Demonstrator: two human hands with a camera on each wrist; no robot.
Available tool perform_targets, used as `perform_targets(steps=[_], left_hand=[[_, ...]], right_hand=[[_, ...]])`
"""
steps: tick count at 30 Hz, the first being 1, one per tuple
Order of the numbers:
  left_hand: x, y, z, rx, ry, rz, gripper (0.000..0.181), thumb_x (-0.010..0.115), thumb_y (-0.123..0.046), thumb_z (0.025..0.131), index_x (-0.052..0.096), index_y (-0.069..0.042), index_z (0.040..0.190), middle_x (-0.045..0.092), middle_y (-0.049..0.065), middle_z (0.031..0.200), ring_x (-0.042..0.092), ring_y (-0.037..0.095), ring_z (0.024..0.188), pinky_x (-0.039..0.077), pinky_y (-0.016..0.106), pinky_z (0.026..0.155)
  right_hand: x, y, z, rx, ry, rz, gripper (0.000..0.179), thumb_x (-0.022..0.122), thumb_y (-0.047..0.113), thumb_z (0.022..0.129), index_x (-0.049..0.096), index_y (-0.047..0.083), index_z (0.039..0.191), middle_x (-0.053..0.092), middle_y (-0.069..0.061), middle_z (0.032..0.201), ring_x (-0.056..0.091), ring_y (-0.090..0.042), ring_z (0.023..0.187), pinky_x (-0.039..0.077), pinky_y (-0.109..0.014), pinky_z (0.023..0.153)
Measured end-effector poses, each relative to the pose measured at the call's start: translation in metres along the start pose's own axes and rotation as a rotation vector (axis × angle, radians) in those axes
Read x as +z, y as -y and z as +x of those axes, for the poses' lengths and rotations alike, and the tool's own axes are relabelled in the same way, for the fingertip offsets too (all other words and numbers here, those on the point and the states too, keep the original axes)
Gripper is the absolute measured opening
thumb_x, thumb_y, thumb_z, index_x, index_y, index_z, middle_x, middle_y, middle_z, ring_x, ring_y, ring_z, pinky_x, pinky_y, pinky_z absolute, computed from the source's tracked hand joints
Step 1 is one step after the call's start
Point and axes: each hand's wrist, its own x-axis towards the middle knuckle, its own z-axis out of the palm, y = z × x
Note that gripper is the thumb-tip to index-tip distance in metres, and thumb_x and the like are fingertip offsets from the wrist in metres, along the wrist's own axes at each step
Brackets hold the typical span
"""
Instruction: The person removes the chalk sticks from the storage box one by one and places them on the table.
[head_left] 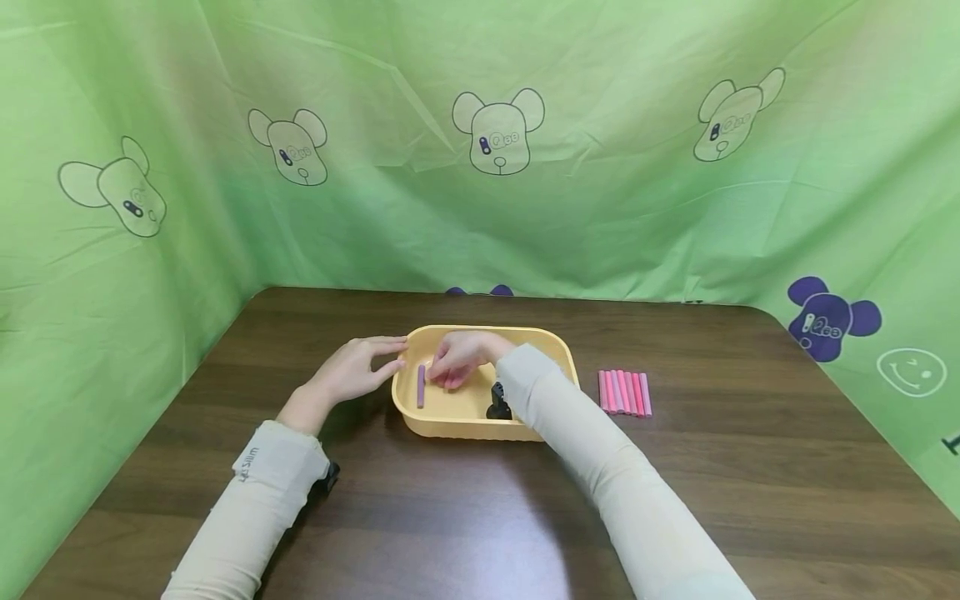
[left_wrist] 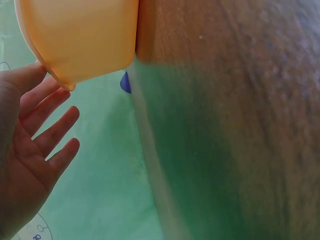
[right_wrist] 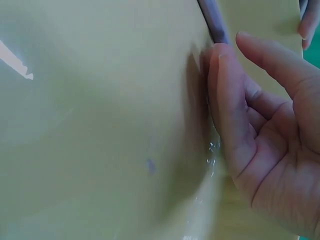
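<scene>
A slim purple stick (head_left: 421,387) lies near the left end of a yellow plastic basin (head_left: 450,428). My right hand (head_left: 459,358) reaches into the basin just right of the stick. In the right wrist view, that hand's fingertips (right_wrist: 220,52) are right at the end of the purple stick (right_wrist: 214,21), the thumb and forefinger stand apart, and other fingers bend toward the palm. My left hand (head_left: 358,367) is at the basin's left rim, fingers loosely extended. The left wrist view shows its thumb and forefinger by the rim (left_wrist: 50,75), other fingers spread.
A row of several pink and purple sticks (head_left: 625,393) lies on the brown wooden table (head_left: 420,508), right of the basin. A black wrist camera (head_left: 498,402) hangs under the right sleeve, over the basin. A green printed curtain (head_left: 375,225) surrounds the table's back and sides.
</scene>
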Motion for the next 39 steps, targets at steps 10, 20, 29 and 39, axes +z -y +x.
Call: perform_targets(steps=[10, 20, 29, 39], left_hand=[[-0.001, -0.001, -0.001, -0.005, 0.0, -0.001, 0.038, 0.059, -0.024, 0.091, 0.06, -0.007, 0.125, 0.061, 0.009, 0.128, 0.055, 0.025, 0.122, 0.044, 0.042, 0.103], [-0.001, -0.001, -0.002, -0.024, 0.007, -0.002, 0.038, 0.06, -0.024, 0.091, 0.059, -0.008, 0.126, 0.06, 0.009, 0.129, 0.053, 0.026, 0.124, 0.043, 0.043, 0.104], [0.0, -0.001, -0.001, -0.018, 0.001, -0.005, 0.038, 0.06, -0.024, 0.091, 0.06, -0.008, 0.126, 0.061, 0.009, 0.128, 0.054, 0.026, 0.123, 0.043, 0.043, 0.104], [-0.001, -0.001, -0.001, -0.01, -0.007, -0.006, 0.038, 0.06, -0.024, 0.091, 0.06, -0.008, 0.125, 0.061, 0.009, 0.128, 0.055, 0.025, 0.122, 0.044, 0.042, 0.103]], right_hand=[[0.009, 0.009, 0.002, 0.009, -0.075, -0.077, 0.026, 0.062, 0.022, 0.09, 0.062, 0.008, 0.068, 0.06, 0.001, 0.057, 0.056, -0.004, 0.049, 0.051, -0.014, 0.051], [0.016, 0.014, 0.005, 0.015, -0.137, -0.112, 0.029, 0.066, 0.023, 0.086, 0.067, 0.006, 0.063, 0.059, 0.001, 0.05, 0.053, -0.005, 0.042, 0.048, -0.014, 0.045], [0.012, 0.013, 0.003, -0.01, -0.072, -0.096, 0.027, 0.06, 0.018, 0.088, 0.069, 0.005, 0.067, 0.06, 0.002, 0.052, 0.052, -0.003, 0.046, 0.047, -0.013, 0.047], [0.0, 0.006, 0.0, -0.08, 0.071, -0.003, 0.03, 0.051, 0.013, 0.095, 0.067, 0.0, 0.073, 0.063, 0.0, 0.06, 0.051, -0.002, 0.05, 0.046, -0.011, 0.05]])
